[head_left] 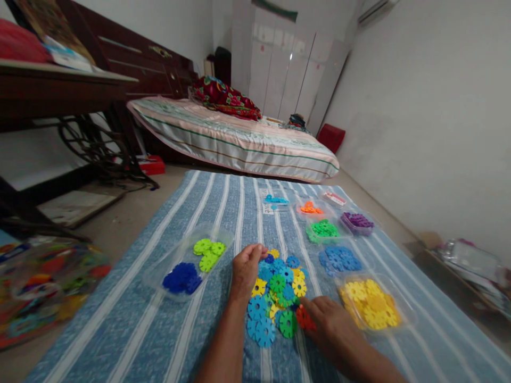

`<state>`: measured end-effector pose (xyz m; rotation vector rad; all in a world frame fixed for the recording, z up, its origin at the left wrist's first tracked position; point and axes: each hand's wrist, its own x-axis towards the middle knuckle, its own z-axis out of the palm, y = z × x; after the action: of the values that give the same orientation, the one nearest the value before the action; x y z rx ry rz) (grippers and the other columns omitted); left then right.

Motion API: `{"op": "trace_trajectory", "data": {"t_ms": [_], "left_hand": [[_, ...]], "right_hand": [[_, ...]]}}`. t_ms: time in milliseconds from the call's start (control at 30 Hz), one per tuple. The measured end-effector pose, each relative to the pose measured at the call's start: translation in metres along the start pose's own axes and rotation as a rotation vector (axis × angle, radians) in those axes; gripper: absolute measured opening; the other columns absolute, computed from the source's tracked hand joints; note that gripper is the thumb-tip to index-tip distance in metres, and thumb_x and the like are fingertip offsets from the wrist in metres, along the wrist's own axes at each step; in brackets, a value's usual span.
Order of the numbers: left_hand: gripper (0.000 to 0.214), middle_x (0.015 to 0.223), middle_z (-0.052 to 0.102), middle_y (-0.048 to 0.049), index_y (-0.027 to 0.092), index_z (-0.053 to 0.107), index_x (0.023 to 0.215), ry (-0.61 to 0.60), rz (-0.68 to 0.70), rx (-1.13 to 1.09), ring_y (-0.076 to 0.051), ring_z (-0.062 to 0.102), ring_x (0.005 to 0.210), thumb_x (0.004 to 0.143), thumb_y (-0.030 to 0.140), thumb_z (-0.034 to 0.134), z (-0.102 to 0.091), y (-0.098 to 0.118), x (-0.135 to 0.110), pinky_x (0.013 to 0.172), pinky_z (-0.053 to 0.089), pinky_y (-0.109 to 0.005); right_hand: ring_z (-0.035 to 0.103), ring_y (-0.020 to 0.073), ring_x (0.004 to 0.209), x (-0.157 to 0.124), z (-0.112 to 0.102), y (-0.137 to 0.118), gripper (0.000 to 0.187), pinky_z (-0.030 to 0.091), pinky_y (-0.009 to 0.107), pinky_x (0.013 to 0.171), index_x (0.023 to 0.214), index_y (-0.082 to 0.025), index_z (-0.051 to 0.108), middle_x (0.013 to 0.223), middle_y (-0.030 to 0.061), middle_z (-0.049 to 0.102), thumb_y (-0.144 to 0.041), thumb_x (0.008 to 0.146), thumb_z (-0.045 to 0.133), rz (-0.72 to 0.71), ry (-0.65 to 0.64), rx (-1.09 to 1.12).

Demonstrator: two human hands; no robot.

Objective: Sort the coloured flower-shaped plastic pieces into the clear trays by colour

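A mixed pile of notched plastic discs (277, 283), blue, green and yellow, lies on the striped cloth between my hands. My left hand (246, 271) is at the pile's upper left edge, thumb and fingertips pressed together near a small yellow disc (273, 254); whatever they pinch is hidden. On the right, my right hand (329, 322) is curled low over the cloth, closed around red discs (305, 318) that show beside its fingers. Its fingertips reach the pile's edge, close to a green disc (287, 323).
Left of the pile, a clear tray (155, 276) holds lime and dark blue discs. Along the right stand yellow (369, 304), blue (340, 259), green (324, 229), purple (357, 222) and orange (310, 208) groups, mostly in clear tubs. A bed (239, 143) stands beyond.
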<state>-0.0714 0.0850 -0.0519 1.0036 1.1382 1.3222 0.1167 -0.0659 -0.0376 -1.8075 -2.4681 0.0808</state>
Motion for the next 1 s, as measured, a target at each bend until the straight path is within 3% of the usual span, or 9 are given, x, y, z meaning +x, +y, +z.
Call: {"op": "trace_trajectory", "data": {"t_ms": [133, 233, 367, 467, 533, 600, 733, 867, 1000], "left_hand": [[0.043, 0.079, 0.075, -0.0074, 0.016, 0.070, 0.078, 0.002, 0.005, 0.027, -0.022, 0.071, 0.077, 0.069, 0.058, 0.066, -0.001, -0.001, 0.001, 0.077, 0.053, -0.032], [0.041, 0.079, 0.075, -0.0073, 0.016, 0.070, 0.077, 0.000, 0.004, 0.039, -0.022, 0.071, 0.077, 0.070, 0.057, 0.066, -0.001, -0.001, 0.001, 0.078, 0.053, -0.033], [0.040, 0.079, 0.075, -0.0074, 0.017, 0.069, 0.078, 0.000, -0.005, 0.026, -0.022, 0.071, 0.077, 0.068, 0.055, 0.068, 0.000, 0.002, 0.000, 0.078, 0.053, -0.033], [0.038, 0.079, 0.075, -0.0071, 0.017, 0.069, 0.077, 0.005, -0.018, 0.017, -0.022, 0.071, 0.076, 0.067, 0.054, 0.068, 0.000, 0.004, -0.001, 0.077, 0.053, -0.033], [0.037, 0.078, 0.075, -0.0067, 0.017, 0.069, 0.076, 0.005, -0.023, 0.015, -0.022, 0.071, 0.075, 0.066, 0.053, 0.068, 0.000, 0.005, -0.002, 0.077, 0.053, -0.033], [0.037, 0.078, 0.075, -0.0064, 0.017, 0.069, 0.076, 0.004, -0.024, 0.008, -0.022, 0.071, 0.075, 0.066, 0.052, 0.069, 0.001, 0.005, -0.002, 0.077, 0.053, -0.032], [0.035, 0.078, 0.075, -0.0058, 0.017, 0.069, 0.078, 0.005, -0.036, -0.009, -0.020, 0.070, 0.074, 0.067, 0.050, 0.069, 0.003, 0.005, -0.003, 0.075, 0.053, -0.031], [0.031, 0.079, 0.075, -0.0052, 0.017, 0.069, 0.077, -0.002, -0.022, 0.002, -0.020, 0.070, 0.075, 0.069, 0.047, 0.067, 0.004, 0.003, -0.003, 0.075, 0.052, -0.029], [0.032, 0.077, 0.075, -0.0054, 0.017, 0.069, 0.077, 0.001, -0.014, 0.005, -0.020, 0.070, 0.075, 0.068, 0.047, 0.068, 0.005, 0.000, -0.002, 0.076, 0.052, -0.030]], "right_hand": [[0.064, 0.0190, 0.085, 0.020, -0.030, 0.007, 0.023, 0.049, 0.027, 0.073, 0.107, -0.021, 0.065, 0.092, 0.0038, 0.068, -0.014, 0.085, 0.060, -0.062, -0.035, 0.033], [0.064, 0.0209, 0.090, 0.063, -0.065, 0.035, 0.023, 0.049, 0.029, 0.077, 0.110, -0.018, 0.064, 0.098, 0.0079, 0.068, -0.018, 0.087, 0.059, -0.060, 0.019, -0.084], [0.062, 0.0257, 0.102, 0.133, -0.111, 0.089, 0.031, 0.049, 0.033, 0.080, 0.122, -0.017, 0.060, 0.113, 0.0139, 0.066, -0.024, 0.092, 0.053, 0.137, 0.179, -0.253], [0.061, 0.0287, 0.105, 0.157, -0.125, 0.114, 0.042, 0.049, 0.035, 0.080, 0.131, -0.015, 0.053, 0.116, 0.0168, 0.065, -0.030, 0.092, 0.054, 0.267, 0.324, -0.279], [0.063, 0.0278, 0.101, 0.152, -0.120, 0.115, 0.039, 0.048, 0.034, 0.077, 0.127, -0.016, 0.056, 0.116, 0.0158, 0.065, -0.033, 0.093, 0.052, 0.261, 0.382, -0.246], [0.065, 0.0242, 0.092, 0.133, -0.105, 0.105, 0.029, 0.047, 0.031, 0.073, 0.113, -0.018, 0.064, 0.108, 0.0124, 0.068, -0.032, 0.095, 0.048, 0.188, 0.347, -0.182], [0.066, 0.0171, 0.077, 0.074, -0.070, 0.061, 0.026, 0.043, 0.025, 0.066, 0.087, -0.020, 0.068, 0.084, 0.0054, 0.069, -0.030, 0.095, 0.046, 0.013, 0.067, -0.030], [0.065, 0.0148, 0.070, 0.026, -0.046, 0.019, 0.022, 0.038, 0.023, 0.060, 0.083, -0.021, 0.067, 0.080, 0.0034, 0.068, -0.032, 0.093, 0.051, 0.013, -0.151, 0.037], [0.063, 0.0155, 0.070, 0.006, -0.028, 0.002, 0.016, 0.039, 0.024, 0.061, 0.087, -0.021, 0.066, 0.081, 0.0037, 0.067, -0.032, 0.091, 0.055, 0.045, -0.146, -0.016]]}}
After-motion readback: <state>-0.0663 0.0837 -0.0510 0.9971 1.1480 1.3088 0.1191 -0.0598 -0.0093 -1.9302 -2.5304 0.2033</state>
